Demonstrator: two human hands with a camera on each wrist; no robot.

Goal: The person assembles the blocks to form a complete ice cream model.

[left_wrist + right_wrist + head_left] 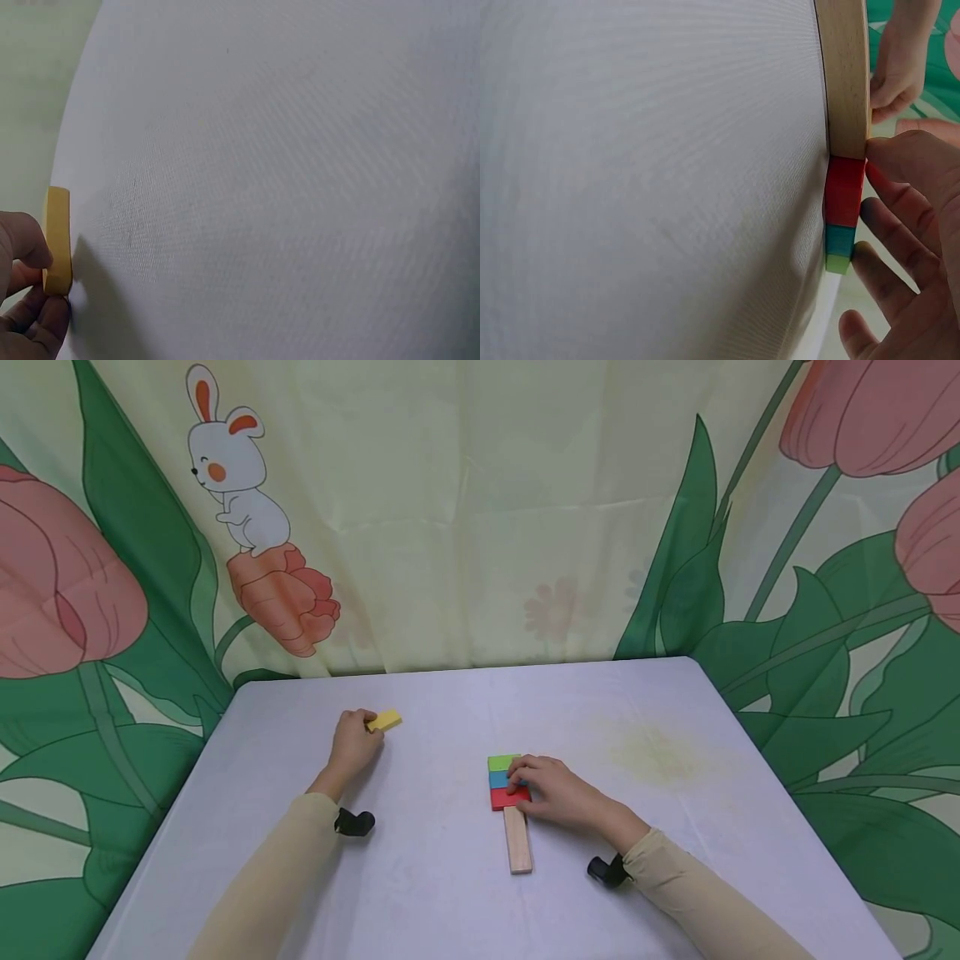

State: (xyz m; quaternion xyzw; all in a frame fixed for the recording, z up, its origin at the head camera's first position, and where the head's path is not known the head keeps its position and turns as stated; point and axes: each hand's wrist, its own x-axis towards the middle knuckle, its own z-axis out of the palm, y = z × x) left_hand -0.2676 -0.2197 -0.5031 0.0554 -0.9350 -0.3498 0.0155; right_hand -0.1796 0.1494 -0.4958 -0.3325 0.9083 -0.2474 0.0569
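On the left part of the table, my left hand [356,743] pinches a yellow block [386,720] between thumb and fingers. The left wrist view shows the same yellow block [58,240] at its left edge, close to the white cloth. Near the middle lie a green block [502,762], a blue block [498,779] and a red block [508,798] in a touching row. A long plain wooden block [517,841] meets the red one, stretching toward me. My right hand [558,792] rests over this row, its thumb near the joint of red block and wooden block [846,82], its fingers loosely spread.
A white cloth covers the table [435,893]; a faint yellowish stain [656,756] marks its right side. Behind the far edge hangs a curtain [480,527] printed with tulips and a rabbit. Black cameras [355,822] are worn at both wrists.
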